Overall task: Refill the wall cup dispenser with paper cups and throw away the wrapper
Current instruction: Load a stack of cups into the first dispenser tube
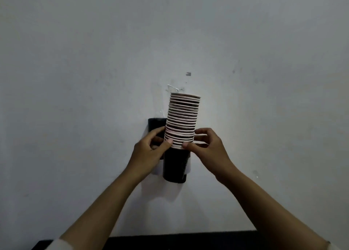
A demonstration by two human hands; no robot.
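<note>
Hands met at the centre of the frame, both wrapped around the lower part of a stack of paper cups [182,121]. The left hand [149,151] gripped the stack from the left, thumb across the front of the lowest rims and fingers curled behind. The right hand [205,146] gripped it from the right in the same way, its thumb tip pressed on the bottom rims. The stack stood nearly upright, leaning slightly to the right at its top, with its white rims banded one above another. Just below it, the bottom cup showed a dark side. A black dispenser [154,125] sat on the grey wall [94,80] behind the stack, mostly hidden by the hands. Near the lower edge of the frame ran a dark ledge [188,240].
</note>
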